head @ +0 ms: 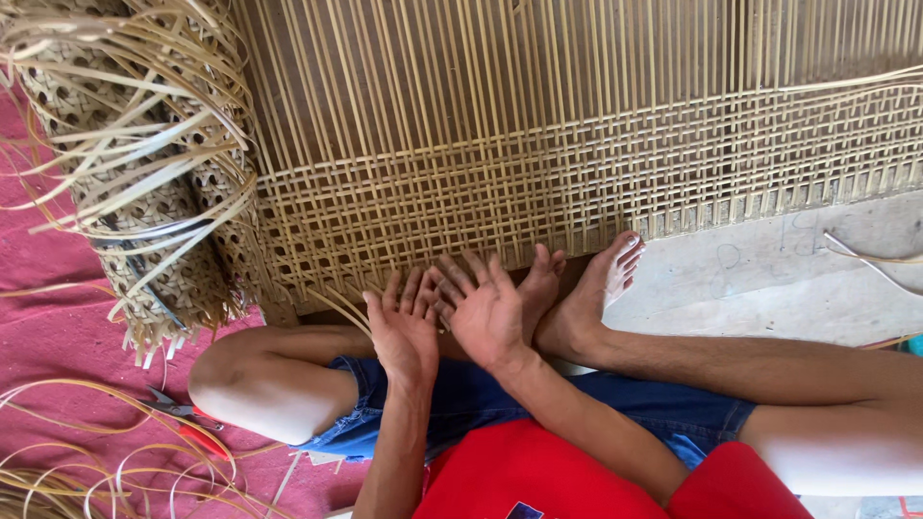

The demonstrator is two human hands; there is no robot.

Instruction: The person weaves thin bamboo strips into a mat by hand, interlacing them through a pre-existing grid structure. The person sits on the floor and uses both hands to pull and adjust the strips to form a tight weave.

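Head view, single entry. Woven cane panel (pixel 577 183) is lying flat ahead of a seated person, its long axis running left to right across the floor; the loose upright strands are pointing away from the person, toward the top of the view, while the finished lattice band is sitting along the near edge.

Left hand (pixel 404 332) is hovering just below that near edge, palm up, fingers spread and slightly curled, gripping nothing. A few loose cane strips (pixel 338 306) are jutting out from the panel's lower left corner, pointing down and right toward this hand; whether they are touching it cannot be told.

Right hand (pixel 484 309) is lying just beside the left, fingers fanned wide open toward the panel, holding nothing, its fingertips stopping just short of the weave.

Bare feet (pixel 582 288) are resting against the panel's near edge, right of the hands.

Rolled cane webbing (pixel 144 163) is standing at the far left on a red mat (pixel 48 317), frayed strips curling outward. Red-handled pliers (pixel 187 423) are lying on the mat beside the left knee.
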